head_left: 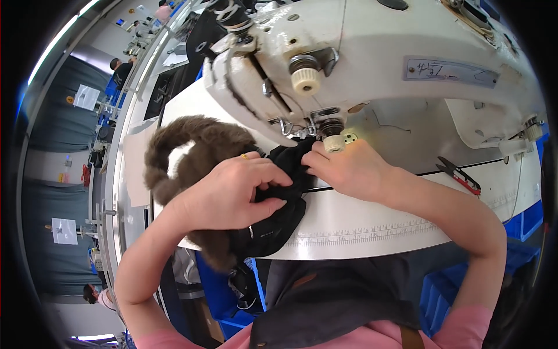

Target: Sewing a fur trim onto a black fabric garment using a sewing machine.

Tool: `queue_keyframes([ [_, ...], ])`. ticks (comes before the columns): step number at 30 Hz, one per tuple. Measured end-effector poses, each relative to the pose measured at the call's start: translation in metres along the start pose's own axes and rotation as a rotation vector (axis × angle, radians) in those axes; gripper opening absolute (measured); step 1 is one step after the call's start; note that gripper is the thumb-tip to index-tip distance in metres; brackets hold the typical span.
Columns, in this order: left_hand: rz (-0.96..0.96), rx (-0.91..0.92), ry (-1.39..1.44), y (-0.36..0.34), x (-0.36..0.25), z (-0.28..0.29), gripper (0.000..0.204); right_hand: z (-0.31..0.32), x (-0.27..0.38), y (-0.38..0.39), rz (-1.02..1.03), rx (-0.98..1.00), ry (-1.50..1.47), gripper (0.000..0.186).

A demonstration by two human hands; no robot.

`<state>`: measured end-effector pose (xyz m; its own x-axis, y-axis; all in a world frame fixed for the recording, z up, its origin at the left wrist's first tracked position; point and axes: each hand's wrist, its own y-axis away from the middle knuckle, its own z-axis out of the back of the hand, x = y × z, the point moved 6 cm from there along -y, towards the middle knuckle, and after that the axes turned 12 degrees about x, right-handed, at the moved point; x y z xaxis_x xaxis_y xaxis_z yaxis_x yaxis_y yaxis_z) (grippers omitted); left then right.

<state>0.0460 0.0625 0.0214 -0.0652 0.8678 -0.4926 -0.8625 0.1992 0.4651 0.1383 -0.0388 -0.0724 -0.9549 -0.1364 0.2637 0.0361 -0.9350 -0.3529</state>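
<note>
A piece of black fabric (288,166) joined to brown fur (200,139) lies under the needle area of a white sewing machine (372,52). The fur curls in a loop to the left, and part of it hangs over the table's front edge. My left hand (226,189) rests over the fabric with thumb and fingers apart, a ring on one finger. Close to the presser foot, my right hand (351,171) pinches the fabric's right edge, fingers pressed together. The needle tip is hidden behind the machine's parts and the fabric.
Thread snips (459,175) with red and black handles lie to the right on the white table (360,232), which has a ruler scale along its front. Blue bins (444,291) stand below. People and other workstations are far off at the left.
</note>
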Motion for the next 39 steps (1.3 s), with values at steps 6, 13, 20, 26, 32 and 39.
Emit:
queue_keyframes([
  [6,0.097,0.013,0.082,-0.005,0.006,0.004,0.031,0.002,0.004,-0.005,-0.123,0.013,-0.067,0.019],
  [13,0.123,-0.214,-0.66,-0.003,-0.007,-0.009,0.025,0.001,0.005,-0.013,-0.018,-0.012,-0.042,0.019],
  [20,-0.225,-0.195,-0.434,0.009,-0.02,-0.009,0.009,0.012,-0.006,0.001,-0.093,-0.077,-0.108,0.016],
  [26,0.115,-0.372,-0.281,-0.014,0.009,0.013,0.024,0.007,-0.014,0.001,-0.118,-0.367,-0.168,0.021],
  [32,0.147,-0.323,-0.287,-0.026,0.009,0.012,0.022,0.011,-0.01,0.003,-0.261,-0.308,-0.191,0.015],
  [39,0.13,-0.224,0.316,-0.024,0.051,0.023,0.02,0.023,0.039,0.005,-0.066,-0.346,-0.124,0.014],
])
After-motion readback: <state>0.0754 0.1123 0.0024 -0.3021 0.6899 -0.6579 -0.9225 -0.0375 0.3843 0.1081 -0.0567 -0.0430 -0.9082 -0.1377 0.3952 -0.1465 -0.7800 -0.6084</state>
